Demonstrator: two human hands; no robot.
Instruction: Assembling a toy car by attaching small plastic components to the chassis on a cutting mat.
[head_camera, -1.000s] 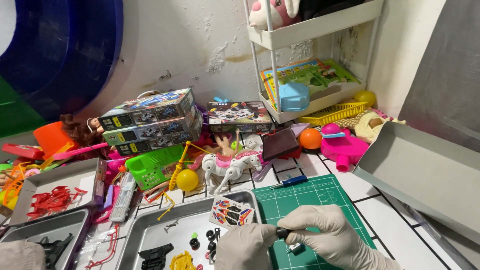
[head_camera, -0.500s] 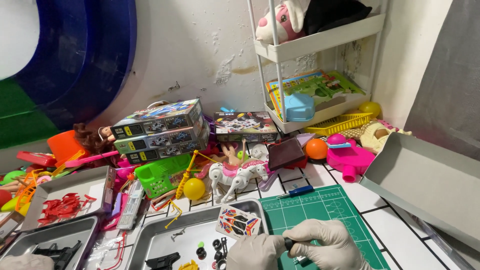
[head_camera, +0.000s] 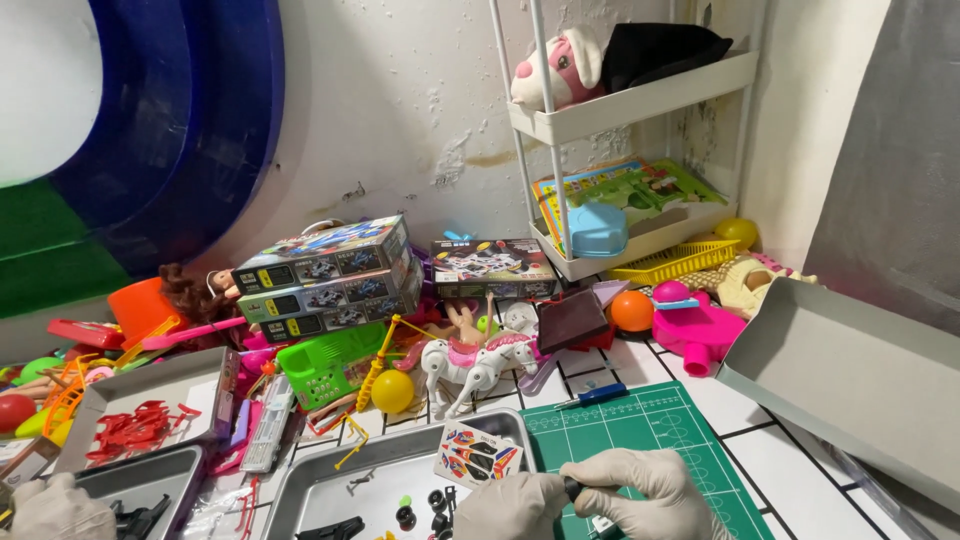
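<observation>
Both my gloved hands — left hand (head_camera: 510, 505), right hand (head_camera: 645, 490) — pinch a small black rod-like part (head_camera: 571, 488), lying crosswise between them, over the green cutting mat's (head_camera: 650, 425) near edge.

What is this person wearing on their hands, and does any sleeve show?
Both hands wear thin, cream-white disposable gloves, slightly wrinkled over the fingers and knuckles. The left hand and right hand are gloved right to the picture's lower edge, so no sleeve, cuff or wrist shows. The gloves carry no markings or print.

stacked toy boxes (head_camera: 325, 275) by wall | flat box (head_camera: 492, 266) beside | sticker sheet (head_camera: 478, 458) in tray
</observation>
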